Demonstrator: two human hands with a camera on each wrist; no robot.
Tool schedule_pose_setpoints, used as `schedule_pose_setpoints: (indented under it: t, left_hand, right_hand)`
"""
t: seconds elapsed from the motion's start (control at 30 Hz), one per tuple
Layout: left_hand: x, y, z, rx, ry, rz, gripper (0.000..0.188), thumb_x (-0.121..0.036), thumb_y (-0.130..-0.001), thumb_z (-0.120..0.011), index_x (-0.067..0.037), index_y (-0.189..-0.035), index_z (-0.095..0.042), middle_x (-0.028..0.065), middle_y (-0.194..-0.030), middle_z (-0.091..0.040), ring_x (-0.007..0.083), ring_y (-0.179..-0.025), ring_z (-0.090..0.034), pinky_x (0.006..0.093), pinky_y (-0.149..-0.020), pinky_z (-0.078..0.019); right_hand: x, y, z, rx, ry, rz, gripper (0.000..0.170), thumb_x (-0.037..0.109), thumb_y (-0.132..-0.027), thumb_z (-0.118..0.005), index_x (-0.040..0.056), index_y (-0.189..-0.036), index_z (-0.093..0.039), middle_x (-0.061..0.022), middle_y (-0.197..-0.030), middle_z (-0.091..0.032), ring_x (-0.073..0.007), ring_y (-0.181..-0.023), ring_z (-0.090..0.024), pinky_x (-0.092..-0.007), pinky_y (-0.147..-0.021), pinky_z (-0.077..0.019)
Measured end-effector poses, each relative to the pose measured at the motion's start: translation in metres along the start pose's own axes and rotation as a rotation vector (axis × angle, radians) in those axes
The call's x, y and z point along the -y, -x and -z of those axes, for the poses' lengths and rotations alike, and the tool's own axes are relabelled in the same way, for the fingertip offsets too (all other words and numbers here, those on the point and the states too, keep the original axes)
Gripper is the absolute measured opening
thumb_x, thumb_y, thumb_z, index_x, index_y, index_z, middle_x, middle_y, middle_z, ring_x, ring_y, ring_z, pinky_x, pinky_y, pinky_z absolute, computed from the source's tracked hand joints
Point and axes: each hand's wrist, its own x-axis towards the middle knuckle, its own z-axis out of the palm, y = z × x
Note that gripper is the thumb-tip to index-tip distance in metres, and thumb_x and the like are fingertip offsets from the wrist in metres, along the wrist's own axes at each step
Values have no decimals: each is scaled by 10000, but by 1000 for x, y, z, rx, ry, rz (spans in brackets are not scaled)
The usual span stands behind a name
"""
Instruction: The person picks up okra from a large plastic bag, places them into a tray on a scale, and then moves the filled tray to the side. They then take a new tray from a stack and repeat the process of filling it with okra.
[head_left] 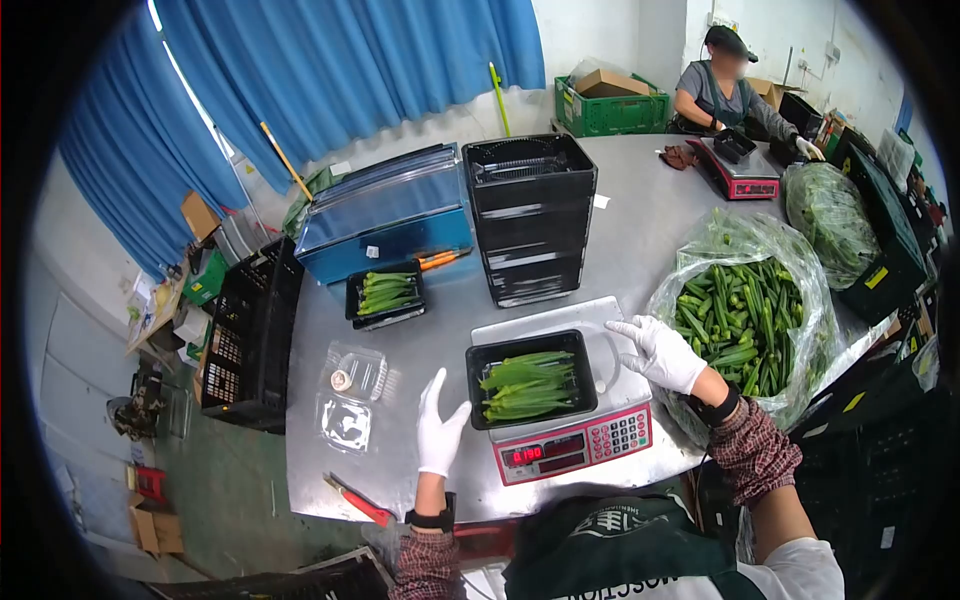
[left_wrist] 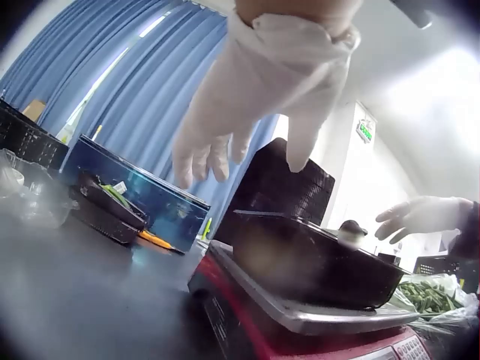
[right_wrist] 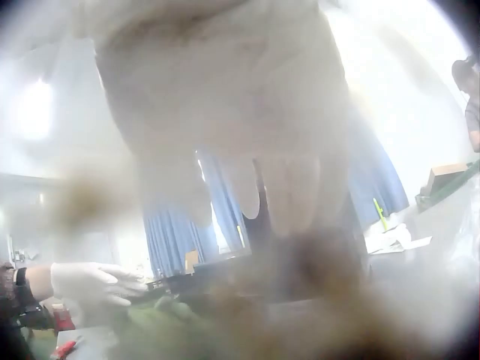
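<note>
Black crate [head_left: 248, 345]: stands at the left beside the table [head_left: 420, 365], mesh-sided; what it holds, I cannot tell
Clear box [head_left: 372, 375]: on the table, with a small pale roll [head_left: 341, 380] at its left side, in it or against it I cannot tell; a clear lid [head_left: 345, 425] lies just in front
Small tray [head_left: 415, 310]: black, in front of the blue box [head_left: 400, 245], with green okra [head_left: 388, 291] in it
Left hand [head_left: 440, 430]: white-gloved, fingers straight and thumb spread wide, just beside the left edge of the weighed tray, holding nothing
Tray stack [head_left: 535, 235]: tall pile of black trays behind the scale, the top one facing up
Weighed tray [head_left: 583, 405]: black, flat on the scale [head_left: 625, 440], okra pods [head_left: 528, 385] side by side in it; display reads 0.190
Green crate [head_left: 590, 113]: at the far edge, a cardboard box [head_left: 612, 84] in its top
Right hand [head_left: 665, 355]: white-gloved, fingers extended and spread, above the scale's right side, apart from the weighed tray, holding nothing
Far scale [head_left: 752, 187]: a black tray [head_left: 735, 147] on it, near another person [head_left: 722, 90]
Open bag [head_left: 822, 330]: clear plastic, around a heap of loose okra [head_left: 740, 315]
</note>
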Motion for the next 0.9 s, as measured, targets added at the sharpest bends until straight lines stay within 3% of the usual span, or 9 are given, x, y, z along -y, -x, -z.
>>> schedule_pose_setpoints:
  t: [0.23, 0.27, 0.43, 0.57, 0.6, 0.63, 0.7, 0.77, 0.9]
  left_hand:
    - [-16, -22, -31, 176, -354, -215, 732, -303, -783, -719, -56, -1401, -415, 167, -1432, -424, 329, -1380, -312, 419, -1136, -243]
    - [-20, -23, -36, 211, -398, -216, 757, -358, -805, -692, -58, -1424, -378, 165, -1457, -392, 323, -1400, -274, 460, -1145, -194]
    - [-14, -18, -59, 282, -602, -364, 710, -396, -869, -605, -58, -1440, -354, 161, -1477, -358, 323, -1405, -252, 509, -1144, -154]
    - [-20, -16, -63, 309, -664, -409, 699, -386, -888, -580, -61, -1454, -331, 163, -1481, -349, 320, -1405, -254, 518, -1146, -126]
    - [-19, -16, -63, 279, -625, -402, 716, -392, -883, -586, -60, -1459, -320, 162, -1484, -346, 318, -1406, -252, 516, -1147, -121]
    - [-19, -17, -63, 249, -587, -393, 733, -398, -879, -593, -60, -1464, -309, 161, -1487, -343, 316, -1408, -250, 514, -1148, -117]
    - [-21, -18, -61, 220, -574, -390, 775, -411, -858, -620, -59, -1469, -297, 161, -1492, -337, 311, -1412, -243, 506, -1151, -114]
    - [-21, -18, -59, 232, -535, -321, 816, -375, -824, -677, -67, -1474, -293, 171, -1493, -337, 313, -1409, -261, 490, -1156, -118]
    - [-19, -21, -54, 265, -515, -301, 815, -418, -830, -661, -64, -1469, -301, 178, -1475, -359, 309, -1405, -271, 483, -1155, -138]
  right_hand:
    - [33, -12, -35, 107, 24, 95, 527, 271, -812, -664, 121, -1298, -527, -140, -1063, -611, -330, -961, -597, -411, -851, -481]
    - [39, -18, -44, 69, 12, 120, 537, 270, -811, -658, 122, -1308, -520, -144, -1060, -622, -328, -942, -611, -415, -832, -491]
    - [51, -46, -91, 142, -14, 50, 494, 317, -870, -612, 114, -1312, -524, -144, -982, -652, -320, -868, -642, -410, -756, -517]
    - [28, -69, -109, 172, -139, 69, 289, 257, -872, -603, 121, -1118, -674, -126, -974, -656, -311, -921, -634, -385, -795, -510]
    - [24, -69, -112, 120, -147, 53, 222, 218, -871, -595, 142, -1047, -707, -112, -944, -650, -310, -899, -629, -382, -795, -504]
    - [22, -69, -108, 115, -146, 52, 222, 218, -871, -595, 142, -1047, -707, -112, -944, -650, -310, -899, -629, -382, -795, -504]
    - [18, -70, -99, -82, -211, 102, 224, 198, -872, -583, 145, -1055, -702, -112, -908, -637, -309, -867, -623, -388, -782, -500]
    - [18, -70, -92, -115, -326, 28, 226, 194, -869, -582, 128, -1050, -700, -115, -884, -627, -307, -856, -615, -391, -782, -493]
    - [9, -67, -104, -159, -97, 199, 210, 184, -866, -600, 111, -1034, -702, -101, -873, -633, -287, -839, -627, -357, -741, -504]
